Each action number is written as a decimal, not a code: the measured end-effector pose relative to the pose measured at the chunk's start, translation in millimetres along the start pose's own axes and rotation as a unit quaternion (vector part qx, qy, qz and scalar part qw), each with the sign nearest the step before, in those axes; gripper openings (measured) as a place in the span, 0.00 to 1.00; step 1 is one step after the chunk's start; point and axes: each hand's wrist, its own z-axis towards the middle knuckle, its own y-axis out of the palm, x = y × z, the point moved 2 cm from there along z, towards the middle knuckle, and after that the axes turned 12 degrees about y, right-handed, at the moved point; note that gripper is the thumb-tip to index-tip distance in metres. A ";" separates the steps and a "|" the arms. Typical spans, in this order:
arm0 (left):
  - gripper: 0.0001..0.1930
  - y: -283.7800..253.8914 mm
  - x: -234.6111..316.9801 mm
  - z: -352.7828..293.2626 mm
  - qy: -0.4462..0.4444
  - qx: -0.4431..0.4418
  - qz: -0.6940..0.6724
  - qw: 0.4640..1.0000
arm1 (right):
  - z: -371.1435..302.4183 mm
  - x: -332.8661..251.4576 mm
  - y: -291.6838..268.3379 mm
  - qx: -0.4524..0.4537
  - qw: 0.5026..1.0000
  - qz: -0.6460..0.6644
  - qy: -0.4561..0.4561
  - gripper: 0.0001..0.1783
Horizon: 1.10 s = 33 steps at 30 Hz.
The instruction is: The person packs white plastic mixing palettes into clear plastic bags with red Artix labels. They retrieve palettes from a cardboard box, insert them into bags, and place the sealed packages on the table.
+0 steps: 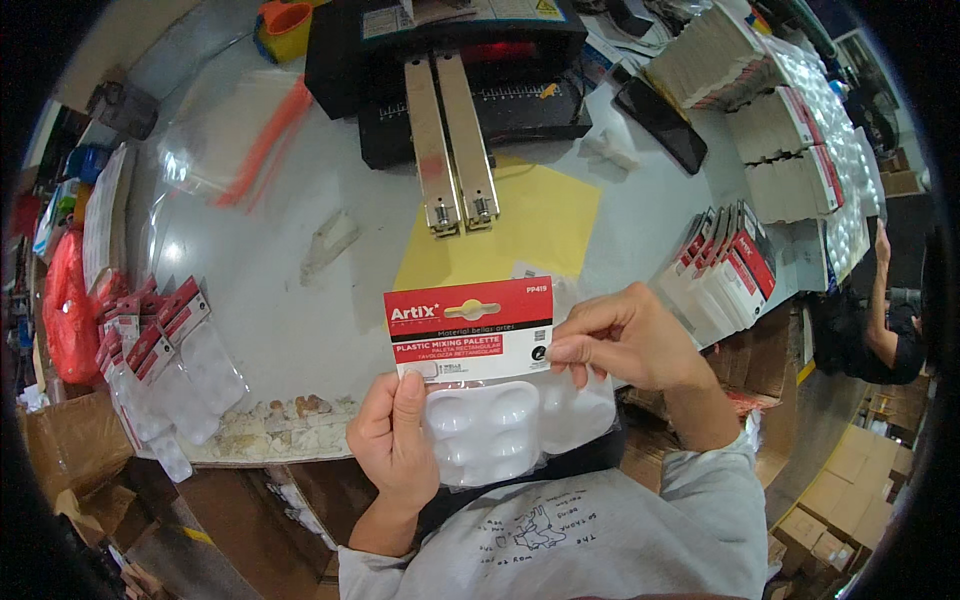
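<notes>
In front of my body I hold a bagged white paint palette (483,430) with rounded wells, its clear bag topped by a folded red and white header card (465,325). My left hand (398,435) grips the lower left corner of the card, thumb in front. At the card's right edge, my right hand (630,335) pinches with thumb and fingers. Behind the first package, another white palette (580,415) in clear plastic shows below my right hand; whether my fingers also hold it is hidden.
A black sealing machine (450,45) with two metal bars stands ahead, over a yellow sheet (510,215). Finished packages (165,360) pile up at left. Header cards (725,265) and card stacks (790,155) fill the right, near a black phone (660,125). Clear bags (225,140) lie far left.
</notes>
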 end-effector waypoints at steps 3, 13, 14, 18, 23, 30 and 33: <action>0.12 5.9 -2.7 0.1 -0.001 0.006 -0.008 1.000 | -4.1 10.9 1.0 -0.005 0.999 0.049 -0.008 0.09; 0.13 -5.4 -11.1 32.7 -0.114 -0.139 0.076 0.981 | 26.8 20.1 0.6 -0.075 0.970 0.204 0.106 0.11; 0.18 -2.4 -22.6 44.7 -0.126 -0.143 0.075 0.979 | 41.5 19.7 -1.1 -0.055 0.980 0.163 0.102 0.12; 0.17 13.9 -65.2 77.5 -0.118 -0.098 0.059 0.986 | 82.5 17.4 -2.1 0.039 0.976 0.202 0.064 0.10; 0.16 20.7 -96.6 88.6 -0.095 -0.081 -0.017 0.992 | 98.6 26.3 -4.4 0.101 0.962 0.251 0.017 0.10; 0.14 13.8 -82.2 86.5 -0.073 -0.040 0.063 0.994 | 76.1 3.3 -14.7 0.177 0.978 -0.079 -0.075 0.08; 0.14 -43.3 -55.3 100.5 -0.138 -0.062 0.201 0.968 | 3.7 -12.1 -67.3 0.497 0.799 -0.320 -0.115 0.22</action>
